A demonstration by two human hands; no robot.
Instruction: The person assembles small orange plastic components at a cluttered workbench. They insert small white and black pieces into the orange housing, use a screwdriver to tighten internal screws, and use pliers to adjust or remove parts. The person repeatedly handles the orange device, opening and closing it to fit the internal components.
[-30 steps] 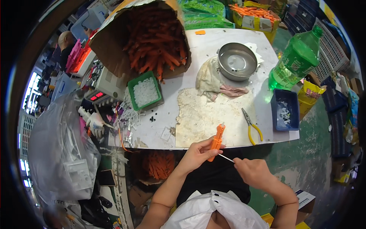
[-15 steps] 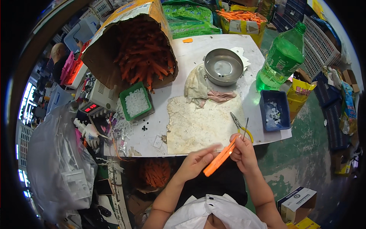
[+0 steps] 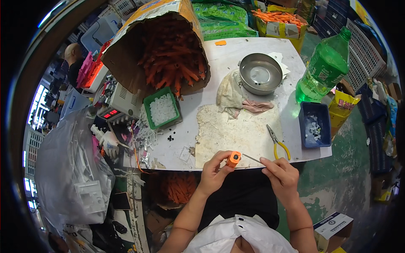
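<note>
My left hand point(image 3: 213, 173) is closed around an orange plastic part point(image 3: 233, 159), held over the table's front edge. The part's end is turned up toward me and shows a dark round piece inside. In my right hand point(image 3: 284, 175) a thin metal rod point(image 3: 251, 157) is pinched, its tip pointing left, close to the orange part; I cannot tell if they touch. Pliers with yellow handles point(image 3: 278, 143) lie just beyond my right hand. A worn, pale board point(image 3: 236, 135) lies on the table in front of both hands.
A tipped cardboard box point(image 3: 122, 50) full of orange parts stands at the far left, beside a green tray point(image 3: 147, 105) of white pieces. A metal bowl point(image 3: 243, 78), a rag point(image 3: 230, 92), a green bottle point(image 3: 325, 63) and a blue bin point(image 3: 303, 133) stand farther right.
The orange part has passed from my right hand to my left, and its end has turned up toward me. The rod in my right hand has swung from upright to pointing left.
</note>
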